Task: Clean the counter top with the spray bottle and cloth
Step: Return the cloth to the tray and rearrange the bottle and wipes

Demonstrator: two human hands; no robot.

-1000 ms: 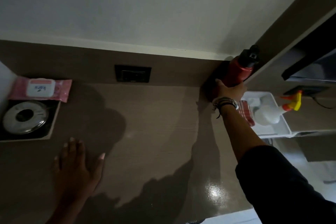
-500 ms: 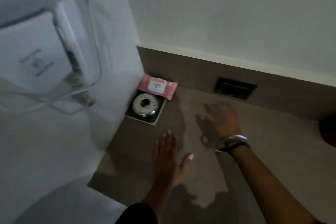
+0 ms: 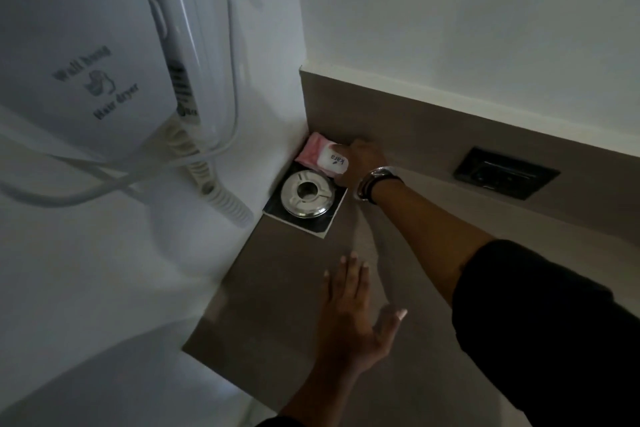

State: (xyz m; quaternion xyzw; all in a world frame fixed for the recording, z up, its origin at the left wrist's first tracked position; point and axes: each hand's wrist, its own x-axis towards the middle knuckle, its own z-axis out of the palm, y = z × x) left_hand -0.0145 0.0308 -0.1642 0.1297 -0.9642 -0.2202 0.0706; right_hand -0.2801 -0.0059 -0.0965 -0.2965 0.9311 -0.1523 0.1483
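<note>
Counter top (image 3: 284, 305) still unwiped, judging by the clutter — right hand (image 3: 360, 163) gripping the pink wipes pack (image 3: 320, 156) in the back corner beside the metal ashtray (image 3: 306, 194), left hand (image 3: 353, 319) flat with fingers spread on the surface — spray bottle and cloth nowhere in view.

Dim indoor view, soft throughout, low contrast.
White walls pick up the most light; bench (image 3: 408, 253) lies in murky shadow, darkest at lower right. Hair dryer (image 3: 86, 55) bulges with wide-angle distortion at the left edge, its lettering blurred.
</note>
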